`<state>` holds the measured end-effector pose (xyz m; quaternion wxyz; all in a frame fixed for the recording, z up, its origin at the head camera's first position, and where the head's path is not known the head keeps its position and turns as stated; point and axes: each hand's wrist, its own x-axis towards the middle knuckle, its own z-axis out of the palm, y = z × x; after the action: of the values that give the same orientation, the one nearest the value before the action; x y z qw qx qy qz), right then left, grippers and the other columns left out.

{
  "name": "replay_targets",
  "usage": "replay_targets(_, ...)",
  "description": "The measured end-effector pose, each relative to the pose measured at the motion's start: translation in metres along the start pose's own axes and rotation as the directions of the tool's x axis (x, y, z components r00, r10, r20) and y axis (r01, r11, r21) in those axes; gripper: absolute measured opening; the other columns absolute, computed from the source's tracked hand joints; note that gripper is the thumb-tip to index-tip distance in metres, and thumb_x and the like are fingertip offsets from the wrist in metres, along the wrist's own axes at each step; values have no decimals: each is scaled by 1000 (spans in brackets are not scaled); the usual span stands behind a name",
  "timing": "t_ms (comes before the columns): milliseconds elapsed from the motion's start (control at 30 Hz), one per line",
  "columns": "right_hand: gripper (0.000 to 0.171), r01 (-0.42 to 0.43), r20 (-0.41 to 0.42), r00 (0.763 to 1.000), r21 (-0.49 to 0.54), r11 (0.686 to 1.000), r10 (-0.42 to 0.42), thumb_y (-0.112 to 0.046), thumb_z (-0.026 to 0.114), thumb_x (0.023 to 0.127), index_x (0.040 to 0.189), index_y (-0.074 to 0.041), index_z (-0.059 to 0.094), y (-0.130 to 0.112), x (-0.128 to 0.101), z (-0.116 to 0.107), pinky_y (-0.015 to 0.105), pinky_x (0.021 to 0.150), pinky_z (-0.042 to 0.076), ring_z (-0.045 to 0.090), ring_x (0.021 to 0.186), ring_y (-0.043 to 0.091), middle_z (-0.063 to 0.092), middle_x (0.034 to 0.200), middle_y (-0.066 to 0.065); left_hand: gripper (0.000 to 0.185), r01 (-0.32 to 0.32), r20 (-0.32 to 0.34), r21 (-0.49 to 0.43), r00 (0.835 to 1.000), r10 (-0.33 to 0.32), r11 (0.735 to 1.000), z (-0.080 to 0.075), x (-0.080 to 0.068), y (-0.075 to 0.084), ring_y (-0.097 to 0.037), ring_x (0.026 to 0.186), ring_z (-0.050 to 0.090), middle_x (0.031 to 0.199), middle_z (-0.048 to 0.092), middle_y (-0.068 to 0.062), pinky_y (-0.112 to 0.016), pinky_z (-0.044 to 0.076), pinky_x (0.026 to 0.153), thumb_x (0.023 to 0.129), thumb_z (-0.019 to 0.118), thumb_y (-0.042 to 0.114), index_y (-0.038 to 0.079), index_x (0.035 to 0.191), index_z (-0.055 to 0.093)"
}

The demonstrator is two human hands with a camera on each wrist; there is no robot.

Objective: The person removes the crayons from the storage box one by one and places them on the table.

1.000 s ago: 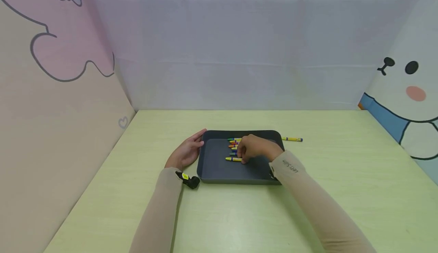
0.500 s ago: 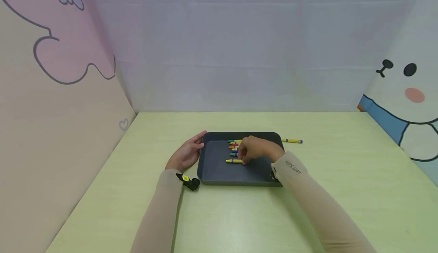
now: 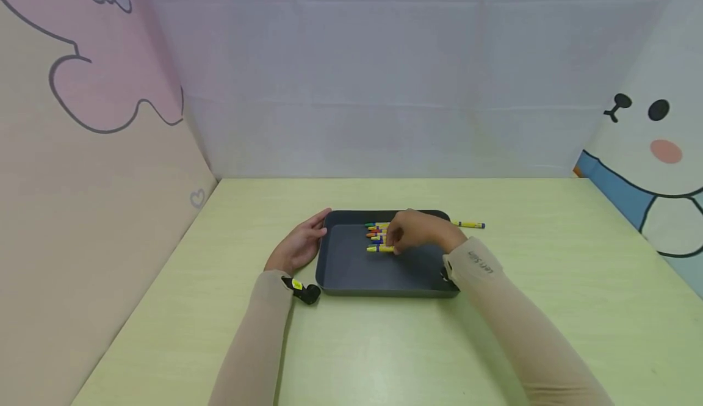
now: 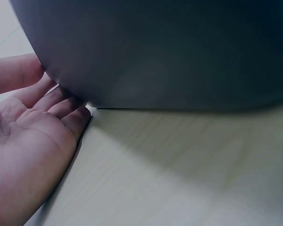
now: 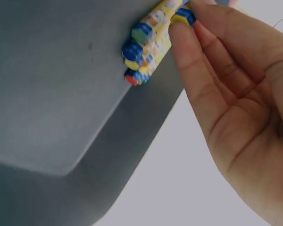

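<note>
My left hand (image 3: 299, 244) rests against left rim of dark tray (image 3: 351, 271). My right hand (image 3: 420, 230) over row of crayons (image 3: 376, 235) inside tray, fingertips on nearest one. One crayon (image 3: 468, 224) lies on table (image 3: 384, 345), right of tray.

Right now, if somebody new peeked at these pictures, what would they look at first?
Probably the bright row of crayons lying in the dark grey tray in the middle of the green table. The right hand touches the crayons with its fingers, and the left hand rests against the tray's left side. One more crayon lies alone on the table, just outside the tray's far right corner.
</note>
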<state>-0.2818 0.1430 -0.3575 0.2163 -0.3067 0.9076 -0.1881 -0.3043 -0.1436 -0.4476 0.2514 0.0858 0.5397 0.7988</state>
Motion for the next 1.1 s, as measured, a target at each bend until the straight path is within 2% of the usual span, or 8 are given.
replay_targets(167,12,-10,-8,1000,-18,1000,10,-7,72,85,95,-12,73,3,-5,-6,28,74,53,62,82,10,69,92,-1,63,0,3,-5,1000,0,1000,0,-1,0,-21,148,10,163,0,-3,-21,36,103,99,30,-8,10,156,8)
replay_targets(433,13,-26,-52,998,-11,1000,25,-7,71,85,96,-12,74,14,-20,-19,31,76,54,63,83,11,70,94,-1,62,1,5,-11,1000,-1,1000,1,-1,1,-19,148,9,163,-2,-1,-20,36,102,100,28,-8,11,156,9)
replay_targets(800,13,-50,-104,993,-13,999,48,-6,71,85,97,-9,73,41,-44,-34,33,74,54,64,82,12,71,93,1,62,-5,-10,-15,1000,4,1000,2,1,0,-17,148,10,163,1,-1,-26,28,112,99,30,-9,10,155,12)
replay_targets(1100,15,-94,-144,985,11,995,95,-5,69,86,101,-5,73,65,-60,-36,35,76,54,65,87,16,72,95,4,62,-6,2,-28,1000,6,1000,0,0,0,-19,148,11,163,1,-2,-19,38,100,99,29,-9,10,156,11)
